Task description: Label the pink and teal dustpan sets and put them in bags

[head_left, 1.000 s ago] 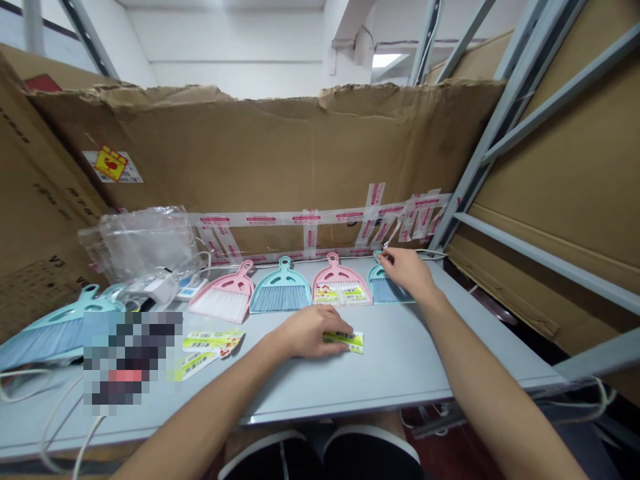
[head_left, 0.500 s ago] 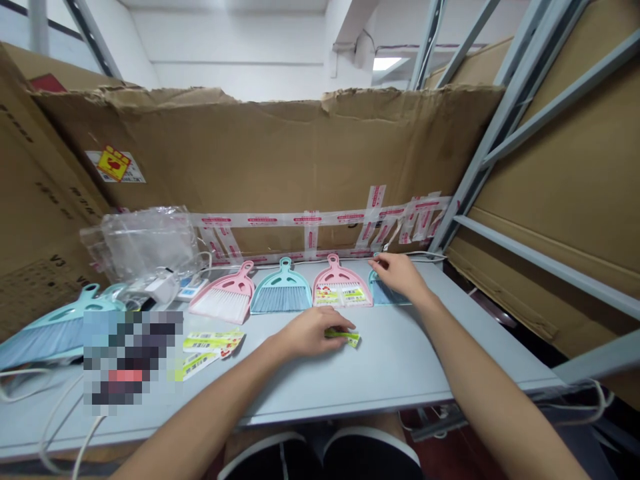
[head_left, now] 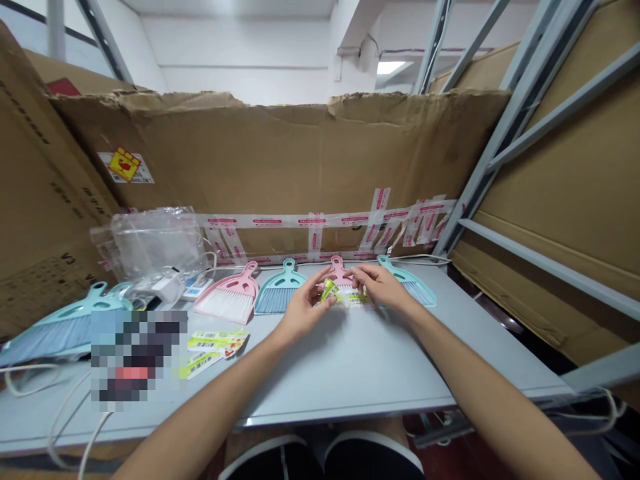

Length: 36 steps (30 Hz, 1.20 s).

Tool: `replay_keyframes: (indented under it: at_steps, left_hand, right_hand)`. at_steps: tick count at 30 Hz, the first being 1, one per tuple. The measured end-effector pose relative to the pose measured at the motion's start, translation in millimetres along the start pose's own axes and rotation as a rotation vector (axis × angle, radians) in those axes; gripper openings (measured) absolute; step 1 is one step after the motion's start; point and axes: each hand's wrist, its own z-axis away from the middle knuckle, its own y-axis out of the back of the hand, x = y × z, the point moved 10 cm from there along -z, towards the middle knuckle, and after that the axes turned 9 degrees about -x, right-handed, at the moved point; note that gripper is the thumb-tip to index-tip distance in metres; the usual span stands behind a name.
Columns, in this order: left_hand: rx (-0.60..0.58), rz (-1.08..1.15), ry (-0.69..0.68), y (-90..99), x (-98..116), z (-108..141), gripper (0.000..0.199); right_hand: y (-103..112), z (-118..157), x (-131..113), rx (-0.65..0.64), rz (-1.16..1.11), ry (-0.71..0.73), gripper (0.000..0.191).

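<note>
While my left hand is pinching the green label strip, now lifted off the bench, I'm holding it above the pink dustpan, my open right hand moving in beside it.

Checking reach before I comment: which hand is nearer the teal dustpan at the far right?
Right. The right hand sits just left of the teal dustpan; the left hand is farther off, with the pink dustpan between them.

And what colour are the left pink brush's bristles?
Its bristles are white, best in the head view.
</note>
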Motion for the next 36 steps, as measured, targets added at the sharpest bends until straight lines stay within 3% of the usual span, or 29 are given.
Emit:
replay_keyframes:
  at_steps: [3, 8, 13, 18, 22, 25, 28, 30, 33, 36]
  left_hand:
    - [0.132, 0.097, 0.084, 15.1, -12, 0, 0.081]
    - [0.339, 0.204, 0.115, 34.4, -10, 6, 0.051]
    - [0.447, 0.217, 0.135, 45.4, -8, 11, 0.05]
    - [0.461, 0.268, 0.153, 48.1, -12, 10, 0.055]
    - [0.411, 0.197, 0.187, 47.3, -16, 8, 0.065]
    - [0.327, 0.07, 0.241, 43.5, -20, 6, 0.07]
    - [0.164, -0.026, 0.293, 28.5, -27, 3, 0.072]
    - [-0.011, 0.019, 0.342, 6.8, -34, 3, 0.071]
    - [-0.224, 0.181, 0.401, -26.5, -38, 8, 0.07]
    - [-0.209, 0.299, 0.385, -33.2, -32, 9, 0.074]
  right_hand:
    - [-24, 0, -4, -0.124, -0.213, 0.014, 0.075]
    - [-59, 4, -22, -0.285, -0.305, 0.102, 0.065]
    - [-74, 3, -21, -0.293, -0.147, 0.106, 0.052]
    - [-63, -2, -5, -0.208, -0.344, 0.015, 0.065]
    - [-44, -4, 8, -0.121, -0.46, -0.054, 0.07]
    - [-21, -5, 14, 0.009, -0.476, -0.026, 0.064]
    - [2, -5, 19, 0.171, -0.486, 0.01, 0.05]
    - [9, -4, 21, 0.219, -0.527, 0.016, 0.049]
    - [5, -4, 20, 0.187, -0.613, 0.017, 0.054]
    - [-11, -4, 13, 0.067, -0.569, 0.004, 0.057]
